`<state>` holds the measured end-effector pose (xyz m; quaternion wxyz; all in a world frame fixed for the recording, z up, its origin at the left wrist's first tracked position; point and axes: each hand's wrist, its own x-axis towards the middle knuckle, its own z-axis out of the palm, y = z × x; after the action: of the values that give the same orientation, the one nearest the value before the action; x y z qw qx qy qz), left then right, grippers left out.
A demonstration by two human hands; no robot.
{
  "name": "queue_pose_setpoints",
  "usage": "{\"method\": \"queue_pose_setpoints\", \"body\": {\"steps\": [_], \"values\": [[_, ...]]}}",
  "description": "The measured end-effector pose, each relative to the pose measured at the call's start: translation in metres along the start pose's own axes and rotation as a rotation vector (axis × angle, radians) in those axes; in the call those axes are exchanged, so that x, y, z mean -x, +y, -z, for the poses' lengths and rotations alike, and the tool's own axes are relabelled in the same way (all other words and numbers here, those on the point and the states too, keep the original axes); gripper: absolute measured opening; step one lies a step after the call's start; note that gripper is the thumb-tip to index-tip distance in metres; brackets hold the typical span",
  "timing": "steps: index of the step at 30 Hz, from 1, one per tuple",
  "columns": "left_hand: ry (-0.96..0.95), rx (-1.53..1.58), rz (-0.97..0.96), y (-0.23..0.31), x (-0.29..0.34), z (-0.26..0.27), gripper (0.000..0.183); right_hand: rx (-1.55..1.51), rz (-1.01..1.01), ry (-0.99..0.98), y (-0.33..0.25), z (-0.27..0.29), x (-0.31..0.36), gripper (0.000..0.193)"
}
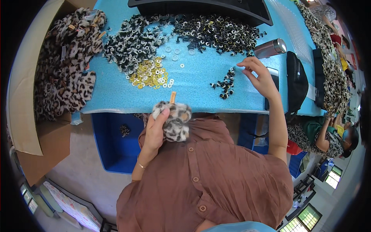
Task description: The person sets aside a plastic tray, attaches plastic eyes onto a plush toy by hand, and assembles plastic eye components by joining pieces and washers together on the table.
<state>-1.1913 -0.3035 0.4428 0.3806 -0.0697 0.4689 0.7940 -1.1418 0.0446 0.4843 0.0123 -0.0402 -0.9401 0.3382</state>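
Observation:
My left hand (155, 131) is closed around a fluffy leopard-print plush piece (177, 129), thumb on top, at the table's near edge above my lap. An orange tag (172, 97) sticks up from the plush. Over the right part of the table my right hand (259, 77) is raised with its fingers curved and apart, and I see nothing between them. Just left of its fingertips lies a small loose group of black toy eyes (225, 86) with pale washers among them. Part of the plush is hidden by my left fingers.
On the blue table covering (201, 83) lie a black-and-white heap (131, 46), yellow washers (150, 73) and many dark eye parts (216, 34). A black tray (205, 8), metal flask (270, 48) and black cap (296, 81) stand around. A cardboard box (29, 73) holds plush pieces; a blue bin (112, 150) sits below.

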Motion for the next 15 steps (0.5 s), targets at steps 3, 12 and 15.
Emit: {"method": "queue_pose_setpoints", "body": {"steps": [3,12,15], "values": [[-0.05,0.075,0.022,-0.004,0.002,0.007,0.03,-0.008,0.001,-0.046,0.004,0.002,0.003,0.022],[0.059,0.103,0.02,-0.005,-0.002,-0.005,0.032,0.213,0.179,0.066,0.007,-0.017,0.003,0.021],[0.058,0.119,0.013,-0.007,-0.009,-0.004,0.032,0.23,0.086,0.08,-0.002,-0.019,0.008,0.021]]}}
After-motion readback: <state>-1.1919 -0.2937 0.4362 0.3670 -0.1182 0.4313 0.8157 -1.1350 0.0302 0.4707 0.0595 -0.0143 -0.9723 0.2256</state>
